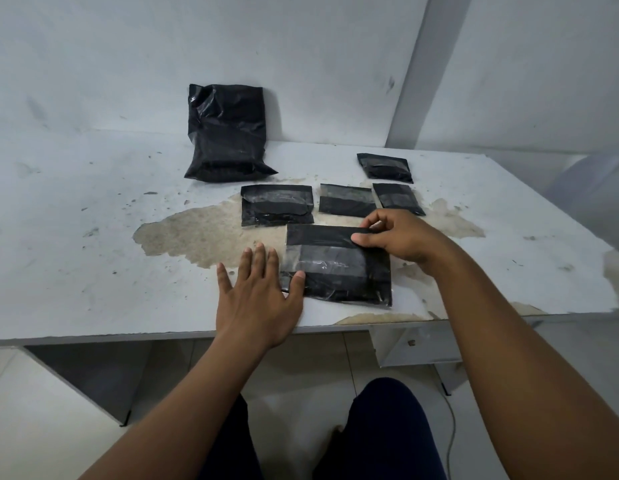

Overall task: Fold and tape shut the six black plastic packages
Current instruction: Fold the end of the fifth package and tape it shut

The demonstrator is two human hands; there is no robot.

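- Left hand (258, 292) lies flat on the tabletop (93, 237), fingers straight and spread, thumb touching the near package (339, 268).
- Right hand (394, 237) has its grip pinched on that package's folded top edge.
- Four taped packages lie behind; one larger leans against the wall.

Bare forearms, dark navy trousers (381, 427)
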